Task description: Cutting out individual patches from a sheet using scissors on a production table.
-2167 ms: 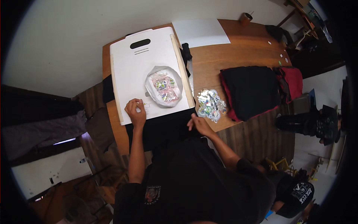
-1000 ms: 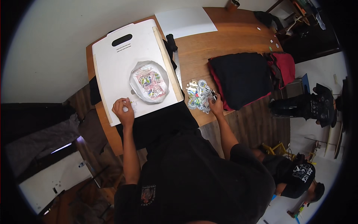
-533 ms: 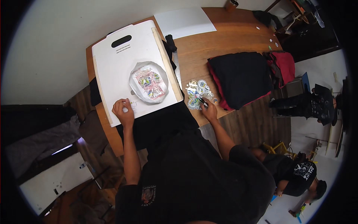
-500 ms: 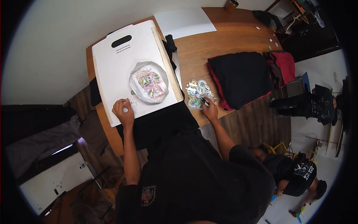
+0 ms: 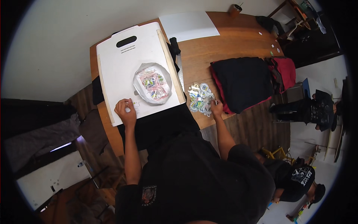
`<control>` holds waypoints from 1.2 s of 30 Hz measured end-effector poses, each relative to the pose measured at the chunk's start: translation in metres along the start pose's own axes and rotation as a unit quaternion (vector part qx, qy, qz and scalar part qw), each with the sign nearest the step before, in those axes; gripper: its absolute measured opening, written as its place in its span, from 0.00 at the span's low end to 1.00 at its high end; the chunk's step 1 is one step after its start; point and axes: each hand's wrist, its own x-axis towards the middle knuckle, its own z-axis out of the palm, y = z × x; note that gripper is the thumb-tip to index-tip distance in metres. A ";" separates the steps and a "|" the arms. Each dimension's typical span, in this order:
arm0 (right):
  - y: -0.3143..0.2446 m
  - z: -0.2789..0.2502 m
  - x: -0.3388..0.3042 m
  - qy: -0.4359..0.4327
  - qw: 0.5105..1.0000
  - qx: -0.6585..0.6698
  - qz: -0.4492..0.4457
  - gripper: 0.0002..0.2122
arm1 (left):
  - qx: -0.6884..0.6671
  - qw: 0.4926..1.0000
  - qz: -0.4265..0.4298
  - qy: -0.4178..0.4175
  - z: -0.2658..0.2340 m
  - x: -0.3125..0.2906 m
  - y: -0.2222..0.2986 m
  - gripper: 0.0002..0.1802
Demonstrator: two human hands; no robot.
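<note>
The board [image 5: 119, 71], white with a dark slot near its far edge, lay over the left part of the table [image 5: 194, 52]. The left hand [image 5: 125, 111] rested at the board's near left corner, fingers curled narrow and thumb close to the fingertips; whether anything small sat between them, I could not tell. Faint marks [image 5: 137, 108] showed on the board just beside it.

The bag [image 5: 143, 93], white and gaping at the top, stood toward the board's near right corner, with clear packets [image 5: 153, 85] inside. The stickers [image 5: 199, 98] lay in a loose, overlapping heap by the table's near edge, just right of the board's near right corner. The right hand [image 5: 216, 108] was at the heap's right side, its fingers narrow around a slim dark tool [image 5: 215, 101] — too small to make out its kind.

Right of the heap was a clothes stack [image 5: 242, 84], black above red, and beyond it, toward the table's right end, more red cloth [image 5: 285, 72]. A white sheet [image 5: 189, 26] lay along the table's far edge, a brown cup [image 5: 235, 10] to its right. Black cloth [image 5: 160, 125] hung out under the board's near edge.
</note>
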 end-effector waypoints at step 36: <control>-0.192 -0.056 -0.149 -0.444 0.785 0.359 -0.240 0.15 | -0.560 0.806 -0.154 -0.115 -0.029 -0.003 0.155 0.15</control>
